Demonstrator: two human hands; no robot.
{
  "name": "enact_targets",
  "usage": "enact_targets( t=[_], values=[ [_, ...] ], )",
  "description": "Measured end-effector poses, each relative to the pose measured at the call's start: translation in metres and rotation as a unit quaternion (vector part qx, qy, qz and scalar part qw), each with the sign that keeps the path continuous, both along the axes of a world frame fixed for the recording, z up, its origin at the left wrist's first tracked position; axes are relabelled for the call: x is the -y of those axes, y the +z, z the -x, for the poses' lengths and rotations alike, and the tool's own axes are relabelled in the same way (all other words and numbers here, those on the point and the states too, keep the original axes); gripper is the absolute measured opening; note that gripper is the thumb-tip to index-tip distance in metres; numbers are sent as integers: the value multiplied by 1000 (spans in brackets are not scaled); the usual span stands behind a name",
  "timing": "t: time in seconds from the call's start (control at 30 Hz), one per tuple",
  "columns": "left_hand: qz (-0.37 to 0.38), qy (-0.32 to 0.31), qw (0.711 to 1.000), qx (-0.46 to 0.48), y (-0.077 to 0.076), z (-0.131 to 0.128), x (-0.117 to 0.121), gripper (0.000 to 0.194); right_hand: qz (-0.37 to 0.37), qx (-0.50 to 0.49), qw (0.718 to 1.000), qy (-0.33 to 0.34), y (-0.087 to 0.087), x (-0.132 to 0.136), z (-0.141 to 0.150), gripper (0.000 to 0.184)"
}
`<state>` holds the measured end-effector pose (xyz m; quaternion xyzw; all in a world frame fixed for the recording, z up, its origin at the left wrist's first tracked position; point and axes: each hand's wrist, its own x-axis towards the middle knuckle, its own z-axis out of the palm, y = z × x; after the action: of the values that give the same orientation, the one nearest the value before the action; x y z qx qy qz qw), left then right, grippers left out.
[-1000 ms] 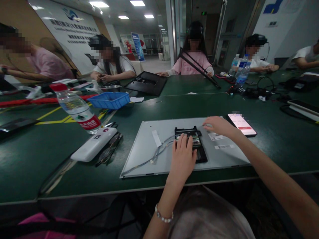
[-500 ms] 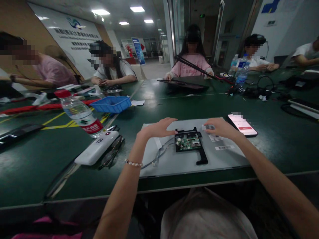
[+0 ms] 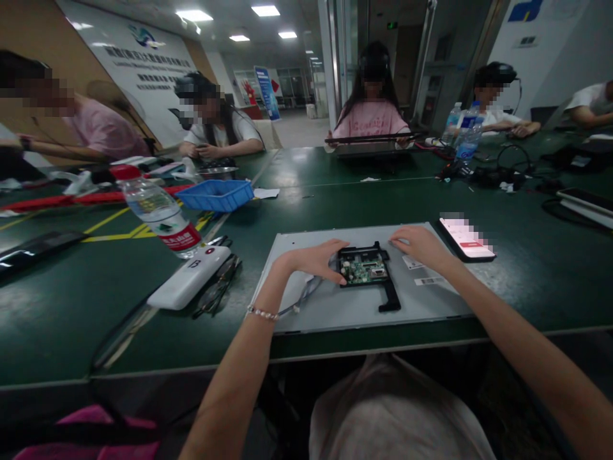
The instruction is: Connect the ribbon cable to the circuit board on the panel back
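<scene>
A black plastic frame holding a green circuit board lies on a flat grey metal panel. My left hand is at the frame's left side, thumb at its lower left corner and fingers at its upper left, gripping that edge. Grey cables run out under this hand onto the panel. To the right of the frame, my right hand is closed, fingertips together over the panel's upper part. Whatever those fingertips may hold is hidden. White labels are stuck on the panel near the right wrist.
A lit phone lies right of the panel. On the left are a white power bank, glasses, a water bottle and a blue bin. Across the table a person holds a dark flat panel; others sit around.
My left hand has come down along the frame's left side, its thumb now at the lower corner. My right fingertips have drawn together. The person opposite has tilted their panel up.
</scene>
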<state>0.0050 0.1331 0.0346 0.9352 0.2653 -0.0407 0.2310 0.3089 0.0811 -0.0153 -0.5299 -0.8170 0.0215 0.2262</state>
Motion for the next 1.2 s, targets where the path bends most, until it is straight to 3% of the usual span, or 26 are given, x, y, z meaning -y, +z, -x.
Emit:
enact_targets(
  t=[0.23,0.47,0.67,1.0,1.2],
  values=[
    [11,24,1000,-6,-6,0,-1,116,-28,-15,999,2,6,-8,13,23],
    [17,40,999,-19,-8,1,-4,122,-29,12,999,26,26,-24,61,22],
    [21,27,999,5,-14,2,-9,122,-3,49,998,48,17,-32,96,22],
    [-8,19,1000,1,-24,8,-16,117,9,-15,996,92,3,-28,94,23],
    [10,34,999,-10,-19,5,-10,121,8,-7,995,96,1,-27,93,23]
  ],
)
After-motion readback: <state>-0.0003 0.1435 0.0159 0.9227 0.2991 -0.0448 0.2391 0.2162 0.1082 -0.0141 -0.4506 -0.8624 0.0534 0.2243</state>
